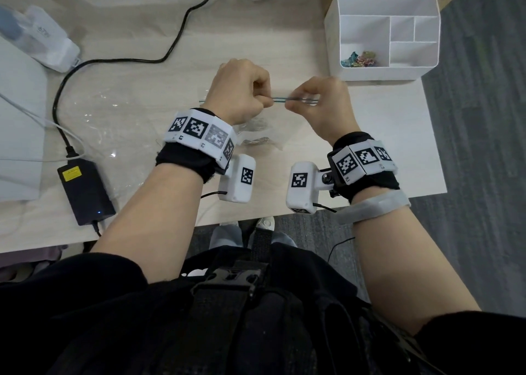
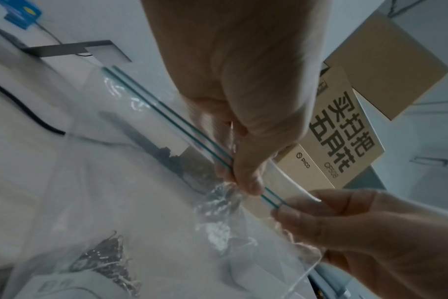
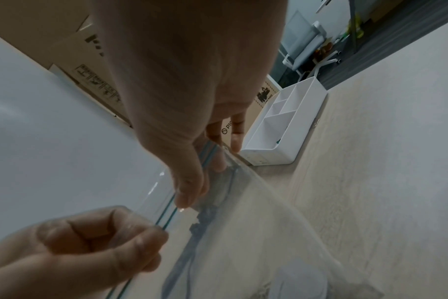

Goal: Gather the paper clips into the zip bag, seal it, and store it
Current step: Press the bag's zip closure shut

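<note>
above the pale woodgrain desk [image 1: 384, 135], you're holding the clear, crinkly zip bag [image 2: 146, 202] up by its teal double-line seal [image 2: 166, 113], your left hand [image 1: 242, 95] and right hand [image 1: 321, 104] each pinching that strip, thin wire paper clips [image 2: 108, 261] sitting bunched at the bottom.

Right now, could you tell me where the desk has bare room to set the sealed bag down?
The barest patch is the desk on the right, between the right hand, the white organizer and the desk's edge. A smaller strip lies behind the hands, before the cable. The left is crowded: clear plastic, power brick, cables.
</note>
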A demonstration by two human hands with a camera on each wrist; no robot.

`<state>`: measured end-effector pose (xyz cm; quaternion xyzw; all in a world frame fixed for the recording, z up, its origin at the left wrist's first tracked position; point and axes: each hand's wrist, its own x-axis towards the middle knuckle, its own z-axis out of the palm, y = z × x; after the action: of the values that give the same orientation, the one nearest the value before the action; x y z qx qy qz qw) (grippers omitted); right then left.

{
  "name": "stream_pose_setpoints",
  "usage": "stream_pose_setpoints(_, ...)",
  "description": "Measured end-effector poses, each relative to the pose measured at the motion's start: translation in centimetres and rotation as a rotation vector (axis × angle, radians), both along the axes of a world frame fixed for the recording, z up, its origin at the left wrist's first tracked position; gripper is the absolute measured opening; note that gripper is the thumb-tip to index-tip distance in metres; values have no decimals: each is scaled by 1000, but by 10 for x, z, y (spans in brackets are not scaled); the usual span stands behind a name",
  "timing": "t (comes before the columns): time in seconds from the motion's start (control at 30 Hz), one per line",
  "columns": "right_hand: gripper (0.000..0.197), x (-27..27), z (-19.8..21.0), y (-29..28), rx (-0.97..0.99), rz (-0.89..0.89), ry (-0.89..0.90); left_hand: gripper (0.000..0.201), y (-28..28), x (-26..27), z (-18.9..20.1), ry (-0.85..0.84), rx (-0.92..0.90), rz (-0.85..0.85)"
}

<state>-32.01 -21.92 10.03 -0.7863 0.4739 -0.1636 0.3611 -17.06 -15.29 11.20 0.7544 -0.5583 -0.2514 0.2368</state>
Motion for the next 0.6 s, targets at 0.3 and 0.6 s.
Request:
stream_pose_setpoints(0.3, 11, -2, -10, 0, 13, -25, -51, 8, -4, -6, -3, -48, -28, -15)
stream_pose_setpoints(0.6, 14, -13, -13, -7, 98, -150, -187, 33, 7, 10, -3, -141, -78, 94)
